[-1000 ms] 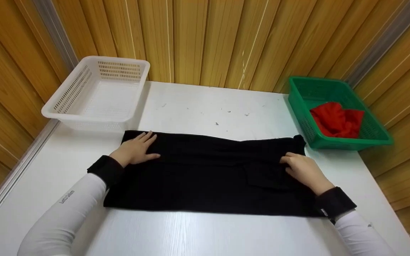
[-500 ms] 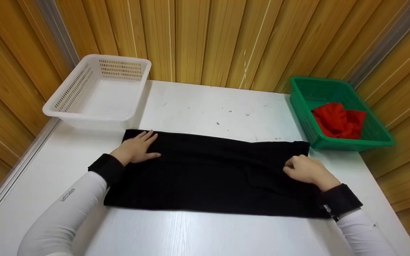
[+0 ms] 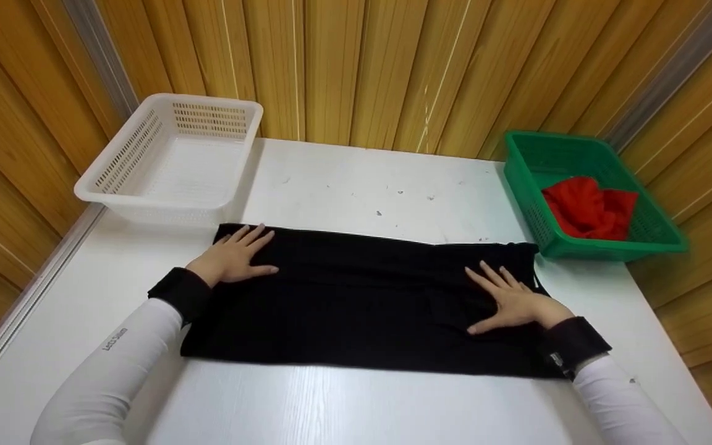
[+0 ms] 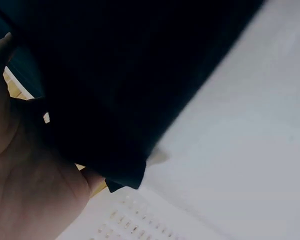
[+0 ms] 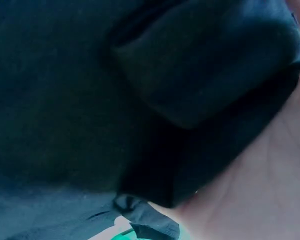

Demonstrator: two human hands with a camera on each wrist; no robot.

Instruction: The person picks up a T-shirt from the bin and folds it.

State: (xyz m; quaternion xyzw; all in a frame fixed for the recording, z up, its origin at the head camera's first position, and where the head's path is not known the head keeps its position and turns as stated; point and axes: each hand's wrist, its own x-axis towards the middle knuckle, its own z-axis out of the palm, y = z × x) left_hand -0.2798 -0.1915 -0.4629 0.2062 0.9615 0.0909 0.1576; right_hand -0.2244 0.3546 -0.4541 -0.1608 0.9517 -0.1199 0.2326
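Note:
A black folded garment [image 3: 356,321] lies in a wide rectangle across the white table; its exact kind cannot be told. My left hand [image 3: 229,256] rests on its upper left corner with the fingers spread. On its right part, my right hand [image 3: 510,304] also lies with spread, straight fingers, and the cloth is slightly rumpled near the thumb. Dark fabric [image 4: 110,100] fills much of the left wrist view beside the palm [image 4: 40,190]. In the right wrist view, a loose fold [image 5: 175,75] of the black cloth stands up beside the palm [image 5: 255,185].
A white perforated basket [image 3: 241,157] stands at the back left. At the back right is a green basket [image 3: 615,250] with a red cloth [image 3: 591,207] in it. Wood-patterned panels [image 3: 356,74] border the white table [image 3: 343,179].
My right hand has gone from curled fingers at the cloth to a flat, spread pose. The garment's upper right corner has straightened outward. My left hand has stayed almost in place.

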